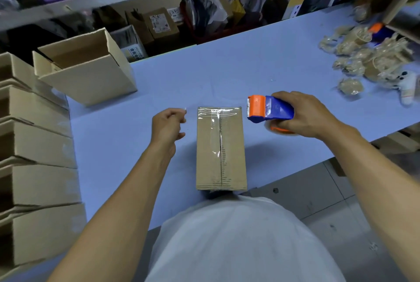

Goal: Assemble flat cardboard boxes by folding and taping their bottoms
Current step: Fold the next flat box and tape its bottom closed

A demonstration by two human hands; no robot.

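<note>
Brown box [221,148] lies on the counter [272,72] between the hands — its bottom looks taped. Right hand [304,114] grips the tape gun [269,109]; left hand [167,126] curls, maybe pinching tape — can't tell.

We see a person from above, wearing a plain white shirt [245,243] that fills the picture at six o'clock, smooth and without print or buttons that we can make out. Both forearms are bare up to the frame edge, with no sleeve in view. We find no watch, ring or glove on the left hand [167,126] or the right hand [305,114].
</note>
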